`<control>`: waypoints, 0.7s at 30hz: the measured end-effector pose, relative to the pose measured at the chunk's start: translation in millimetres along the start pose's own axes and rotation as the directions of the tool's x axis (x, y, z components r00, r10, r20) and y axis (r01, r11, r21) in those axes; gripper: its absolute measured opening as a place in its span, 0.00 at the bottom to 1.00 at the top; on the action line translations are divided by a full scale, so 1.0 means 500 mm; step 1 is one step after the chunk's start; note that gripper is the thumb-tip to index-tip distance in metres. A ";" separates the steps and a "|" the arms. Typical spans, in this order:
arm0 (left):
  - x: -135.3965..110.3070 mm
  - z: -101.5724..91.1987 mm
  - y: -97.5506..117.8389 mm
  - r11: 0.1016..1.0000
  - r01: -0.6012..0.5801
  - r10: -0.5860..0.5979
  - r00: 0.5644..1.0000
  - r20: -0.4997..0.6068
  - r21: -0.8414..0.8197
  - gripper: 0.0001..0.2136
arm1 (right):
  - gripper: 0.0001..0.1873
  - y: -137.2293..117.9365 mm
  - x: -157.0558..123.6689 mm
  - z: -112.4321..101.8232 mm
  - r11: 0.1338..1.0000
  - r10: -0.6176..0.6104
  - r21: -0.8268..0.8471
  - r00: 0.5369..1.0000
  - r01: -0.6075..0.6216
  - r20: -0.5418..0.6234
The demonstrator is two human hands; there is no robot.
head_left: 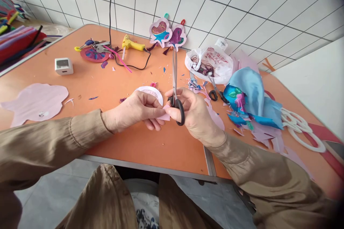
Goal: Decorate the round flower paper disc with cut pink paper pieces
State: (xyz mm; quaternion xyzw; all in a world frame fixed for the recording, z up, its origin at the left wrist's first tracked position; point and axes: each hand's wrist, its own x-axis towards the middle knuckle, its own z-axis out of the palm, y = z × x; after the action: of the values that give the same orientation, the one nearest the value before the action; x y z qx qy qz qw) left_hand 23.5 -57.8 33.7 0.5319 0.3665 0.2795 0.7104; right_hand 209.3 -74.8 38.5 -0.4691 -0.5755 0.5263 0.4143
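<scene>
My right hand [195, 113] is closed on a pair of black-handled scissors [175, 89], fingers through the loops, blades pointing up and away and nearly together. My left hand [134, 111] pinches a small pale pink paper piece [163, 115] right beside the scissor handles. Both hands hover over the near middle of the orange table [88, 82]. A round white and pink disc [152, 92] lies on the table just behind my left hand.
A large pink cutout [34, 102] lies at left, with a white cube [63, 66] behind it. A yellow glue gun [132, 45], its black cord, keys and decorated shapes [167, 35] sit at the back. Blue fabric [249, 96], a plastic bag [211, 63], second scissors [217, 93], white rings [302, 128] and scraps crowd the right.
</scene>
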 end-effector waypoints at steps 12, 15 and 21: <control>0.004 -0.010 0.003 0.999 -0.046 0.047 0.997 -0.059 0.016 0.20 | 0.21 0.020 0.009 -0.003 0.996 -0.003 0.091 0.996 0.011 -0.085; 0.002 -0.004 0.002 0.994 -0.069 0.071 0.997 -0.021 0.085 0.14 | 0.21 0.018 0.007 0.003 0.997 -0.016 0.070 0.998 0.021 -0.068; 0.002 -0.003 0.000 0.999 -0.036 0.037 0.999 -0.011 0.018 0.11 | 0.22 0.024 0.007 0.007 0.994 -0.048 0.090 0.997 0.053 -0.061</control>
State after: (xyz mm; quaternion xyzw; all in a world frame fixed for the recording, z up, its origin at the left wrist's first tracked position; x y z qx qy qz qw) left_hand 22.8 -56.4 33.1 0.5434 0.3633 0.2921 0.6982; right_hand 206.5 -72.3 26.2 -0.4503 -0.5498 0.5275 0.4655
